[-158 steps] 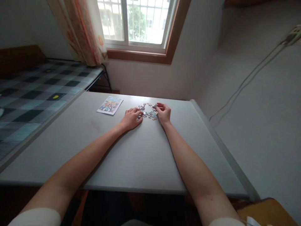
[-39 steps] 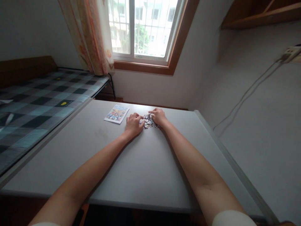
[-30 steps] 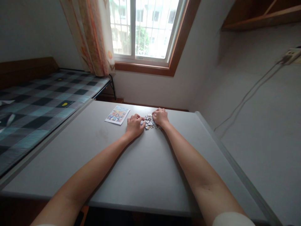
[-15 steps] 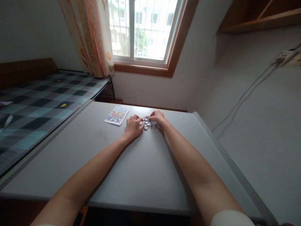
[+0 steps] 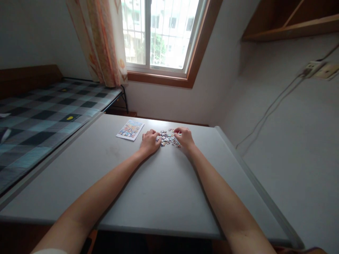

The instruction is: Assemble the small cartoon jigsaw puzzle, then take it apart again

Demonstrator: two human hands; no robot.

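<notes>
Several small puzzle pieces (image 5: 167, 138) lie in a loose pile on the white table (image 5: 148, 190), near its far side. At the pile's left edge rests my left hand (image 5: 150, 141), palm down, its fingers apart and touching the outer pieces. On the right side of the pile is my right hand (image 5: 184, 137), with its thumb and fingers curved apart over the pieces; nothing shows between them. A printed picture card (image 5: 130, 129) lies flat to the left of my left hand.
Beyond the table are a window (image 5: 159, 35) and a curtain (image 5: 106, 46). A bed with a checked cover (image 5: 53, 109) stands along the left. On the right wall hang a wooden shelf (image 5: 296, 33) and a socket (image 5: 312, 67) with a cable.
My right hand has moved right, off the middle of the pile, and its fingers have parted. More pieces show at the back of the pile. My left hand stays beside them.
</notes>
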